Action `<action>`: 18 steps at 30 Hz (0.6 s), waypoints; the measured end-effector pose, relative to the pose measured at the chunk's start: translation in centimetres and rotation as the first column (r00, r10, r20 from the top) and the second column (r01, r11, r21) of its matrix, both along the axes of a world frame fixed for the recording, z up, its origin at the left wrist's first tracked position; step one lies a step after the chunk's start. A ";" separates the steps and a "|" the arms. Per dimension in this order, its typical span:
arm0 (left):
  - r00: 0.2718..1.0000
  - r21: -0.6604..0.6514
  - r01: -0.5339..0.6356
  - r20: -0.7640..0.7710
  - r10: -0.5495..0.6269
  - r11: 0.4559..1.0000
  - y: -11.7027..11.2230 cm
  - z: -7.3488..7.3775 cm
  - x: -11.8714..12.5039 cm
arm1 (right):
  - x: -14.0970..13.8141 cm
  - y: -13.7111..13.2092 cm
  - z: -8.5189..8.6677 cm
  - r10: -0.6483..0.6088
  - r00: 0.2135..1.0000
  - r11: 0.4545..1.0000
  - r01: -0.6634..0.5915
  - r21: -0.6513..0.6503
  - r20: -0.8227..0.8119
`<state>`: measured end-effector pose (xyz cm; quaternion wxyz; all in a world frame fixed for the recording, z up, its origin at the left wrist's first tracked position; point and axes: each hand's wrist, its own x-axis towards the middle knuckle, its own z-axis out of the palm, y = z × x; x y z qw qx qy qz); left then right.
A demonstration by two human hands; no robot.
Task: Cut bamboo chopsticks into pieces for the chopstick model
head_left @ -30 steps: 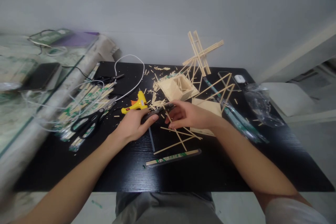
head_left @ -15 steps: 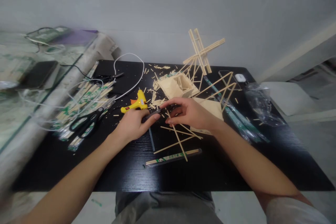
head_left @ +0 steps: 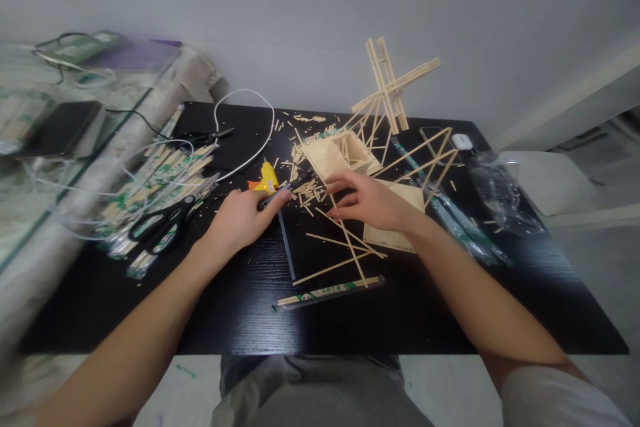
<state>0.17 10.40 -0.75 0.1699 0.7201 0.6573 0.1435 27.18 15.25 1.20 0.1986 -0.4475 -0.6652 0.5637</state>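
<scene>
My left hand [head_left: 239, 219] is closed round the handles of a dark cutting tool [head_left: 287, 188]; its tip points toward a pile of short stick offcuts [head_left: 305, 192]. My right hand [head_left: 370, 201] lies just right of that tip with fingers spread, over long thin wooden sticks [head_left: 345, 247] that cross on the black table [head_left: 150, 320]. One stick runs out from under its fingers toward me. Behind the hands stands a small wooden box model [head_left: 340, 153] with windmill blades [head_left: 390, 83] of sticks above it. A flat wooden panel [head_left: 400, 230] lies under my right wrist.
A yellow glue gun [head_left: 269, 178] with a white cable [head_left: 245, 127] sits by the left hand. Black scissors [head_left: 160, 223] and wrapped chopstick packs [head_left: 155, 183] lie left. One wrapped chopstick [head_left: 325, 291] lies near me. A crumpled plastic bag [head_left: 495, 193] sits right. A glass shelf [head_left: 60, 120] stands far left.
My right hand has let go of the tool's tip and spread its fingers over the sticks. My left hand has carried the tool a little left and away from me.
</scene>
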 end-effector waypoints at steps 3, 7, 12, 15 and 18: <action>0.987 0.014 0.031 0.159 -0.032 0.999 -0.3 -0.1 0.7 | -0.2 -0.1 0.0 0.015 0.996 0.997 -0.021 -0.075 -0.084; 0.961 0.087 0.061 0.264 -0.082 0.994 -0.7 -0.5 1.5 | -0.5 -0.4 0.4 0.063 0.966 0.982 -0.105 -0.157 -0.253; 0.893 0.088 0.012 0.447 -0.050 0.996 -1.1 -0.6 2.0 | -0.8 -1.1 0.7 0.086 0.955 0.979 -0.134 -0.155 -0.283; 0.762 -0.008 0.010 0.648 -0.002 1.000 -1.3 -0.6 2.5 | -1.1 -1.6 0.5 0.143 0.970 0.986 -0.156 -0.052 -0.195; 0.721 -0.037 0.033 0.693 0.002 0.999 -1.5 -0.7 2.8 | -1.6 -2.1 0.5 0.174 0.982 0.985 -0.172 0.027 -0.077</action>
